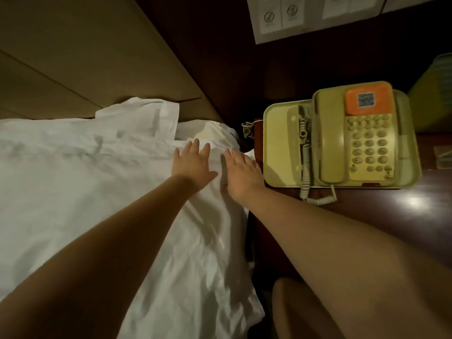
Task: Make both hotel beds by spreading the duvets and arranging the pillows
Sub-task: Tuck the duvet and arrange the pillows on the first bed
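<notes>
A white duvet (73,187) covers the bed across the left and lower middle of the head view, wrinkled along its right edge. My left hand (192,165) lies flat on the duvet near its top right corner, fingers spread. My right hand (241,173) rests flat beside it at the duvet's very edge, fingers apart. Neither hand grips the cloth. A white pillow (146,116) lies behind the duvet against the beige headboard (85,57). A second bit of bedding (208,130) shows just past my fingertips.
A dark wooden nightstand (367,216) stands right of the bed. On it sits a pale yellow tray (276,133) holding a telephone (354,135) with a coiled cord. A yellow-green object (435,89) stands at the far right. Switch panels (281,15) hang on the wall.
</notes>
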`<state>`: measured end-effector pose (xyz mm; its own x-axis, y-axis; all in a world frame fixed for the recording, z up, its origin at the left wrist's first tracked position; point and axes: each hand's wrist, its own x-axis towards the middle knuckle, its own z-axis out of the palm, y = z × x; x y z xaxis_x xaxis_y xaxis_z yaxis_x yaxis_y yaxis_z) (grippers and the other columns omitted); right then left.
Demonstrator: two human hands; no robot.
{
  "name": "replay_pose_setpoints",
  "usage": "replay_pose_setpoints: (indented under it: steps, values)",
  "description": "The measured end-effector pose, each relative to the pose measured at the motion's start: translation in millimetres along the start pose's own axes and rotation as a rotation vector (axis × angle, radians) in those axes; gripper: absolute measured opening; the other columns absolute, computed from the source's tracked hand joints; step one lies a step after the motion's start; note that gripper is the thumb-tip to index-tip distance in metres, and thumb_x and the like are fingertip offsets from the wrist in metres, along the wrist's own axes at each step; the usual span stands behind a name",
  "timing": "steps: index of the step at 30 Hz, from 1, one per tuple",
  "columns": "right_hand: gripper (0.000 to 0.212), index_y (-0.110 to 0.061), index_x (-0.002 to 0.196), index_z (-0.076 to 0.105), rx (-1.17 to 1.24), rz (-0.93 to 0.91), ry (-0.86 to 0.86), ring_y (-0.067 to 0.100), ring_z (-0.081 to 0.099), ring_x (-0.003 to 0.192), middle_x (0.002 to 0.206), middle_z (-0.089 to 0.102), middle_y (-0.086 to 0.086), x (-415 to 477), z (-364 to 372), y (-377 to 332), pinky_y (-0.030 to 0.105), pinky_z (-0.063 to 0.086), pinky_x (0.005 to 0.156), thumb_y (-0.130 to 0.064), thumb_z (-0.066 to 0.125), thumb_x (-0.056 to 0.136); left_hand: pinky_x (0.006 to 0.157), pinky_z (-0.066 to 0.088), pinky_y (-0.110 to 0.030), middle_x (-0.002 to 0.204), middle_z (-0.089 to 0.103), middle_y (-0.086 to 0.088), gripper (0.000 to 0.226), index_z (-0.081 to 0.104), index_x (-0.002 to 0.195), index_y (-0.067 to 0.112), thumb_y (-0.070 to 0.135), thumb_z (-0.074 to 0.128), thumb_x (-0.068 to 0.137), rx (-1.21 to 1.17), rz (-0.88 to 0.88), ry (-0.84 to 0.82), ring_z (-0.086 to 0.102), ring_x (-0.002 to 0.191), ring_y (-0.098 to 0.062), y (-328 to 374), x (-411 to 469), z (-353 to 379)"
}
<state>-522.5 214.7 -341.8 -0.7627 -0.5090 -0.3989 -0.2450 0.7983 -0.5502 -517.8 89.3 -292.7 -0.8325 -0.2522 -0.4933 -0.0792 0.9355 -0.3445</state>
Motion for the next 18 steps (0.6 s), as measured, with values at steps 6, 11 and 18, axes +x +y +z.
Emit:
replay_pose_setpoints:
  steps: [6, 11, 18]
  values:
    - [0.105, -0.019, 0.153, -0.001, -0.001, -0.041, -0.062, 0.023, 0.003, 0.147, 0.16, 0.004, 0.0, 37, 13, 0, 0.044, 0.009, 0.119, -0.042, 0.071, 0.08, 0.116, 0.008, -0.053, 0.16, 0.002, -0.004, 0.076, 0.009, 0.151, 0.029, 0.061, 0.041, 0.09, 0.092, 0.06, -0.097, 0.003, 0.147, -0.027, 2, 48, 15]
    - [0.115, -0.025, 0.153, -0.003, -0.004, -0.073, -0.074, 0.025, 0.005, 0.147, 0.16, 0.005, -0.002, 48, 16, 1, 0.047, 0.009, 0.117, -0.048, 0.077, 0.072, 0.108, 0.029, -0.046, 0.157, 0.011, -0.014, 0.096, 0.01, 0.149, 0.023, 0.072, 0.051, 0.078, 0.048, -0.05, -0.077, 0.031, 0.137, -0.034, -3, 58, 18]
    - [0.095, -0.024, 0.153, -0.006, -0.009, -0.058, -0.084, 0.024, 0.002, 0.147, 0.161, -0.001, 0.0, 27, -2, -3, 0.043, 0.007, 0.12, -0.02, 0.063, 0.087, 0.102, 0.035, -0.04, 0.135, 0.052, -0.01, 0.064, 0.036, 0.14, 0.016, 0.056, 0.045, 0.092, -0.007, 0.045, -0.102, 0.049, 0.123, -0.028, -6, 36, 5]
